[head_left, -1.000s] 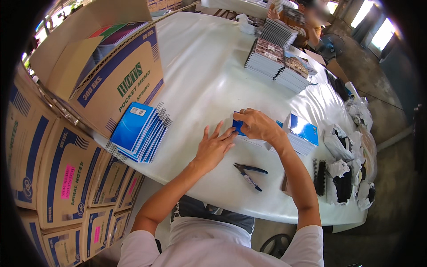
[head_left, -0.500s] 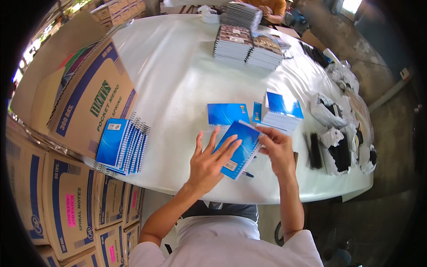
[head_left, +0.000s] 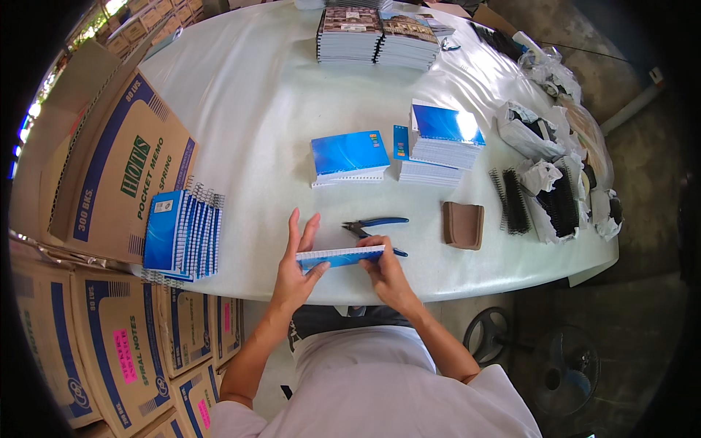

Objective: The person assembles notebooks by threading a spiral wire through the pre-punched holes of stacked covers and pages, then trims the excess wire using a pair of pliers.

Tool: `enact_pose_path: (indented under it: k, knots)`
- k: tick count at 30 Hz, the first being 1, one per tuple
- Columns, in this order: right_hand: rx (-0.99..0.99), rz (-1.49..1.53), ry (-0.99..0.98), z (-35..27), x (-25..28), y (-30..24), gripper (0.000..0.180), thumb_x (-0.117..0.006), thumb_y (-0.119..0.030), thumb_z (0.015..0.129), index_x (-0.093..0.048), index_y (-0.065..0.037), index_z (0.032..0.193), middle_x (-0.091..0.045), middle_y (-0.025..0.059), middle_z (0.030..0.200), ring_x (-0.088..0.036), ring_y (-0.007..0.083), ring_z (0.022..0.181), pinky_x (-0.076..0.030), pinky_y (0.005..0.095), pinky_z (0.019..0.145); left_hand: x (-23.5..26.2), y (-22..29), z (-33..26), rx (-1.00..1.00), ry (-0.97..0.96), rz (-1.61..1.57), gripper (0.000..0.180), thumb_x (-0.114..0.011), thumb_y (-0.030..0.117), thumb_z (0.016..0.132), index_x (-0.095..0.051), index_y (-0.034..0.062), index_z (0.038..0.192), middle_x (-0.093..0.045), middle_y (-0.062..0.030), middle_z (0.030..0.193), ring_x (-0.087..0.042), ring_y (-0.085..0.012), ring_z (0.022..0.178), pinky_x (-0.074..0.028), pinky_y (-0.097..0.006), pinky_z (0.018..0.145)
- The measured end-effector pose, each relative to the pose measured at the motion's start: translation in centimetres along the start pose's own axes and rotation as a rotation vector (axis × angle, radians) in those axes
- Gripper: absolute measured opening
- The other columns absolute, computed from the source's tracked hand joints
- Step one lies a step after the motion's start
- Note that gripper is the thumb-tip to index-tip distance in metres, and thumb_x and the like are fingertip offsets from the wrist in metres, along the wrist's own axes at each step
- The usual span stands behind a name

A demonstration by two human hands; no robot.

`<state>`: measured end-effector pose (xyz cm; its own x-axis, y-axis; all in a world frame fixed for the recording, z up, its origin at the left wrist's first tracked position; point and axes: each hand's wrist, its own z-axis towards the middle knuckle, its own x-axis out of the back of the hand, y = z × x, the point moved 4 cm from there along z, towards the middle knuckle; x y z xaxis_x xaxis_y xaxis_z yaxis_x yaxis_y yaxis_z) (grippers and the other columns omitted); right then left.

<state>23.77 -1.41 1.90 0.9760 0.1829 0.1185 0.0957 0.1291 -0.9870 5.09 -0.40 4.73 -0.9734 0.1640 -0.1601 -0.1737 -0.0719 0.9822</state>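
Note:
A small blue-covered notepad [head_left: 340, 258] is level above the near edge of the table, its punched edge turned up. My left hand [head_left: 293, 276] grips its left end with the thumb against the cover, the other fingers raised and apart. My right hand [head_left: 388, 274] pinches its right end. Just beyond lie blue-handled cutting pliers [head_left: 380, 221], partly hidden by my right hand. Farther off, a low pile of blue pads [head_left: 349, 155] sits beside a taller stack of them [head_left: 445, 139].
A brown curved block [head_left: 463, 225] rests right of the pliers. Black spiral coils [head_left: 509, 201] and plastic-wrapped bundles [head_left: 527, 128] line the right side. Coil-bound blue pads [head_left: 182, 233] lean by a large carton [head_left: 131, 171]. Thick bound books [head_left: 349, 44] stand at the back.
The notepad has turned from slanted, cover up, to level with its punched edge up, and come nearer to me. Both hands moved down and left with it. The pliers and brown block now show.

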Motion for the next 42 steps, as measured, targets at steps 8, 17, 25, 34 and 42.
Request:
enact_pose_path:
  k: [8,17,25,34,42]
  knots:
    - [0.028,-0.125,-0.078,0.1,1.5,-1.2,0.038,-0.060,0.015,0.082,-0.048,-0.003,0.113,-0.054,0.0125,0.116,-0.056,0.0249,0.105,-0.044,0.0319,0.094,-5.9,4.9,1.3,-0.383,-0.208,1.324,0.080,-0.071,0.034,0.086,-0.032,0.0132,0.153,-0.039,-0.0165,0.152,-0.029,-0.0376,0.145,-0.022,-0.053,0.116]
    - [-0.017,-1.472,0.714,5.3,29.1,-0.4,0.018,-0.074,-0.018,0.080,-0.063,-0.005,0.086,-0.063,0.0101,0.093,-0.060,0.0308,0.092,-0.044,0.0438,0.078,-6.3,3.5,1.6,-0.455,-0.299,1.331,0.056,-0.070,0.032,0.085,-0.056,0.0148,0.136,-0.066,-0.0053,0.127,-0.062,-0.0321,0.116,-0.048,-0.047,0.097]
    - [0.015,-1.552,0.552,6.0,30.6,2.6,0.020,-0.069,-0.017,0.085,-0.057,-0.004,0.094,-0.063,0.0133,0.094,-0.061,0.0327,0.093,-0.045,0.0461,0.077,-6.0,3.3,1.5,-0.447,-0.237,1.335,0.057,-0.069,0.035,0.085,-0.056,0.0142,0.136,-0.065,-0.0094,0.127,-0.062,-0.0337,0.115,-0.047,-0.048,0.098]
    - [-0.005,-1.366,0.495,5.6,30.4,0.7,0.018,-0.065,-0.015,0.087,-0.055,-0.002,0.095,-0.063,0.0153,0.092,-0.061,0.0352,0.091,-0.046,0.0466,0.079,-6.2,3.4,1.5,-0.404,-0.227,1.324,0.063,-0.070,0.032,0.085,-0.050,0.0183,0.143,-0.064,-0.0093,0.128,-0.060,-0.0347,0.119,-0.045,-0.049,0.101]
    - [0.173,-1.514,0.448,5.5,30.9,1.9,0.018,-0.058,-0.004,0.087,-0.054,-0.002,0.105,-0.060,0.0197,0.096,-0.061,0.0397,0.090,-0.049,0.0477,0.074,-6.3,3.3,1.6,-0.407,-0.235,1.333,0.061,-0.068,0.032,0.086,-0.049,0.0173,0.143,-0.064,-0.0094,0.129,-0.061,-0.0357,0.117,-0.045,-0.049,0.100]
